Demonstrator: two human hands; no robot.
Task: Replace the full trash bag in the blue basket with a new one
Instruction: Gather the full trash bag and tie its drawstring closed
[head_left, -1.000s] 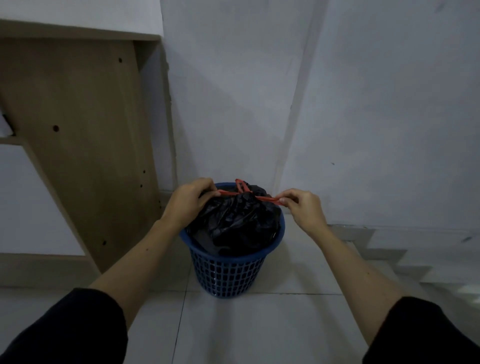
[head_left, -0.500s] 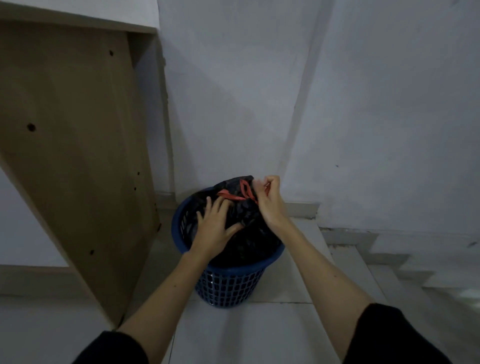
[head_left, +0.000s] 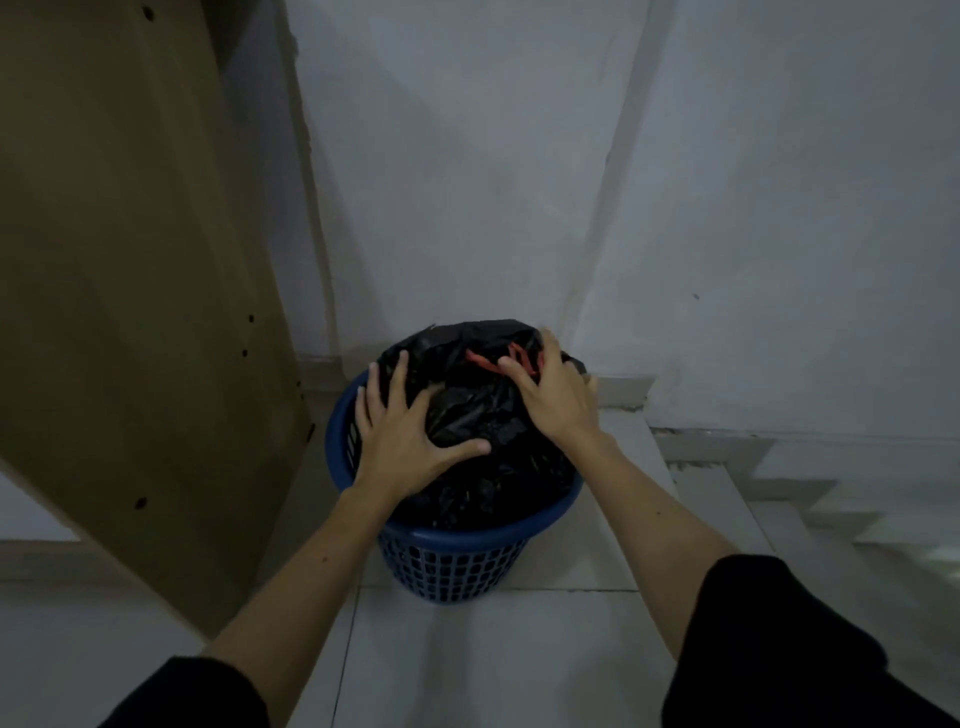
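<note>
Black trash bag (head_left: 467, 415): lower portion concealed inside the blue basket (head_left: 452, 561); contents not determinable. Red drawstring (head_left: 485, 361): only a short knotted section visible, remainder covered by the right hand (head_left: 558, 400). Right hand fingertips hidden behind the bag's top; grip on the drawstring cannot be confirmed. Basket's far rim masked by bag and left hand (head_left: 400, 436). Wooden panel (head_left: 130, 286) cut off at top and left edges. Both sleeves cut off at the bottom edge.
</note>
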